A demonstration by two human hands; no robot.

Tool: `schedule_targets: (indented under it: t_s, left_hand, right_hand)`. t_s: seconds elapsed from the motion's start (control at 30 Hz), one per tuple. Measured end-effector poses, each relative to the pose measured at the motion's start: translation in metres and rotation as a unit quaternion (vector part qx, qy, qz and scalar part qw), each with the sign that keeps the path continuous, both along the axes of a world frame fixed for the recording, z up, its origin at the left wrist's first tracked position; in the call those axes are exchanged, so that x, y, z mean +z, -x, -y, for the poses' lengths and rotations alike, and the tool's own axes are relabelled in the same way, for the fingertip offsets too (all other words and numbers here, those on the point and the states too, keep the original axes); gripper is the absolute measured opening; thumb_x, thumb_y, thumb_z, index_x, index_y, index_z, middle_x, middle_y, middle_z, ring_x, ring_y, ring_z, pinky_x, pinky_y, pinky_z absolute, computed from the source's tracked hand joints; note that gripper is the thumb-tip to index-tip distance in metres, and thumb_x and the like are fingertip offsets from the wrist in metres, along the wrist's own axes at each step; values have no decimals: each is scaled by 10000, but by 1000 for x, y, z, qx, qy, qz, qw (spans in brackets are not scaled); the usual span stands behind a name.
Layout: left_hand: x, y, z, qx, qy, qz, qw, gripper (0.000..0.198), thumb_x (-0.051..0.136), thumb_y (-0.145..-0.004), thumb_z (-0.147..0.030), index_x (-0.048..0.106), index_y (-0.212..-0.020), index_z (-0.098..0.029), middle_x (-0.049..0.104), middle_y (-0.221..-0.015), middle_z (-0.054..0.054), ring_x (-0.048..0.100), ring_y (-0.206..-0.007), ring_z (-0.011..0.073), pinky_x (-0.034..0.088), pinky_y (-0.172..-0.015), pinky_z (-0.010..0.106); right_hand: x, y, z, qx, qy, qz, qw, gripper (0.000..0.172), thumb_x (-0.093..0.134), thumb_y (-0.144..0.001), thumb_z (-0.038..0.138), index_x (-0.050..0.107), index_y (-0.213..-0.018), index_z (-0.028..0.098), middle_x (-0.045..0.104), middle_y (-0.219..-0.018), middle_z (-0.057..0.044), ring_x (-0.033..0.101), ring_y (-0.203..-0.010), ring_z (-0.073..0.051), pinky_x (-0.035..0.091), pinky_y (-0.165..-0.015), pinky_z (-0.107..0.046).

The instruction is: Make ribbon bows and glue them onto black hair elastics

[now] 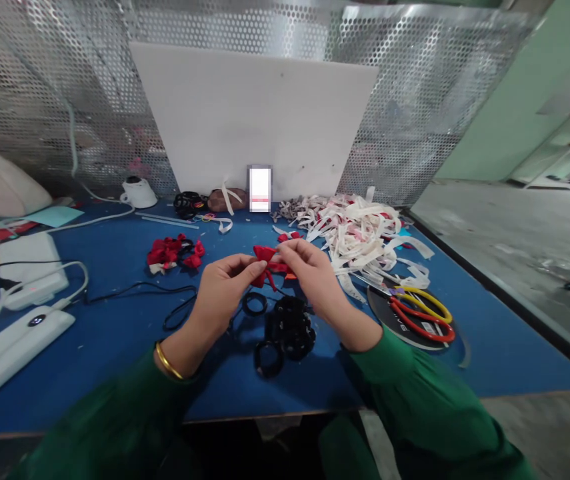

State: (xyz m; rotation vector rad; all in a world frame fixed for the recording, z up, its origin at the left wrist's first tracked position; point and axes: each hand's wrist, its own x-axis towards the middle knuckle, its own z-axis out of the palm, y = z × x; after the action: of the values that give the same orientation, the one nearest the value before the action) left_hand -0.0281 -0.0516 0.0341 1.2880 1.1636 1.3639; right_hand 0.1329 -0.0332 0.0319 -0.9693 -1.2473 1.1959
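Between my two hands, above the middle of the blue table, is a red fabric bow. My left hand pinches its left side between thumb and forefinger. From the other side, my right hand has its fingertips closed on the bow's right part. Just below them lies a cluster of black hair ties, with a loose black hair tie close to my left hand. A pile of red bows rests to the left. More red fabric shows behind my right hand.
A heap of white ribbon strips spreads at the back right. Scissors with red and yellow handles lie on a black disc. At left are a white power strip, cables and a white cup. A white board stands behind.
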Motion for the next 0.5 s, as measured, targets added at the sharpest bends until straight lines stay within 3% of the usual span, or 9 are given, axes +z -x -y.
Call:
schedule_targets:
  t_s: [0.13,0.3,0.5]
  left_hand:
    - [1,1,-3,12,48,85,995,299,873,-642,-385,683,-660,-154,616,-592,-17,514,-544,87,424,-528,212]
    - [-3,1,-6,12,62,123,990,288,879,-619,-364,696,-673,-148,636,-633,-11,525,-569,80,407,-534,199]
    - [-6,1,-7,18,43,106,993,272,871,-619,-353,696,-660,-147,628,-608,-11,508,-559,84,380,-527,210]
  right_hand:
    - [-10,-22,1,-59,-44,44,996,369,621,-889,568,680,-834,208,715,-723,-11,663,-685,-162,514,-684,-306]
    - [-22,-30,6,-147,-118,106,976,352,523,-970,518,658,-881,206,701,-724,-12,653,-691,-167,506,-696,-310]
    - [-23,-22,14,-131,-174,210,953,287,490,-1004,409,613,-828,218,671,-713,6,611,-682,-150,446,-678,-284]
